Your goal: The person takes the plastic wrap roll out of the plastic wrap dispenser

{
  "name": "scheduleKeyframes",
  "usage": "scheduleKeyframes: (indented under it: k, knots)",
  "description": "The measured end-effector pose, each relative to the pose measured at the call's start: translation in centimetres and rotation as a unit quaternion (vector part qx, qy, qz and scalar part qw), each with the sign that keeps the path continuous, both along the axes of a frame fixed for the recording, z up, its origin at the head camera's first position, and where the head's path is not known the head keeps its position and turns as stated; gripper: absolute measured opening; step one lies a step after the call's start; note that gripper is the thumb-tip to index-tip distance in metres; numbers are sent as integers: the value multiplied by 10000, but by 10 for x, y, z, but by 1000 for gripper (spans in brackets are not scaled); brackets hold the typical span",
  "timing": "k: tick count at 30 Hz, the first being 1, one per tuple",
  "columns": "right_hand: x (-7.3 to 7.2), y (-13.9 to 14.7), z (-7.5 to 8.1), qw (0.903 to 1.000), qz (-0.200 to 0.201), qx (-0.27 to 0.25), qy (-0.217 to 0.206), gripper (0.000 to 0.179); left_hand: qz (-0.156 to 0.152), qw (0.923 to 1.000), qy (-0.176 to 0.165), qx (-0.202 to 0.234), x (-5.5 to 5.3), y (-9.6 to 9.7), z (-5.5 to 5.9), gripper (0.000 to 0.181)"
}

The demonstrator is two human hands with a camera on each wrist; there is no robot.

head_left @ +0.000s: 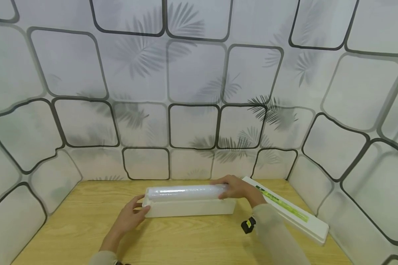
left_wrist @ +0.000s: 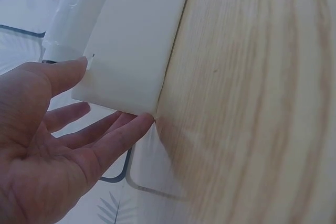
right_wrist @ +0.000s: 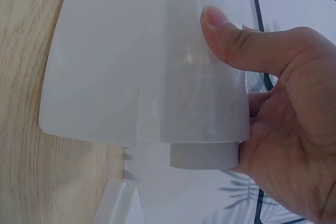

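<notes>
A roll of cling film (head_left: 185,192), clear and shiny, lies lengthwise along the top of a long white dispenser box (head_left: 189,209) on the table. My right hand (head_left: 236,187) grips the roll near its right end, thumb on the front and fingers behind. In the right wrist view the pale core (right_wrist: 203,156) sticks out past the film (right_wrist: 202,98). At the box's left end, my left hand (head_left: 129,218) holds the corner. Up close in the left wrist view, the thumb is at the box's upper edge (left_wrist: 137,40), with the fingertips along its end.
To the right, a long white lid (head_left: 286,209) with a green and yellow label lies slantwise on the wooden table (head_left: 185,239). A patterned wall covering (head_left: 195,73) stands behind and at both sides. A small black device (head_left: 248,225) sits at my right wrist.
</notes>
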State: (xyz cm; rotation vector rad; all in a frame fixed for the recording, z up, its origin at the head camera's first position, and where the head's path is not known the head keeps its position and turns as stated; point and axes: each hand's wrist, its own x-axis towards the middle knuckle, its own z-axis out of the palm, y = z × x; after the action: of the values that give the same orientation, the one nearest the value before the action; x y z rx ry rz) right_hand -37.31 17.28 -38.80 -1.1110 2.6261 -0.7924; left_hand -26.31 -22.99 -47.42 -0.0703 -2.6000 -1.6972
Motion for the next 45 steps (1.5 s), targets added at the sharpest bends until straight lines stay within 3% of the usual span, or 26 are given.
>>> scheduleKeyframes:
  k: [14, 21, 28, 35, 45]
  knots:
    - [13, 12, 2, 9994, -73, 165, 305, 55, 52, 10000, 29, 46, 0, 0, 1, 60]
    - [21, 19, 2, 9997, -161, 126, 130, 54, 33, 10000, 54, 32, -1, 0, -4, 61]
    - [28, 28, 4, 9986, -4, 190, 502, 56, 56, 10000, 3, -11, -1, 0, -4, 62]
    - [29, 41, -1, 9994, -36, 71, 325, 56, 92, 9999, 59, -75, -1, 1, -1, 61]
    - [38, 55, -5, 9976, 43, 250, 650, 56, 91, 9999, 25, -37, -1, 1, -2, 61]
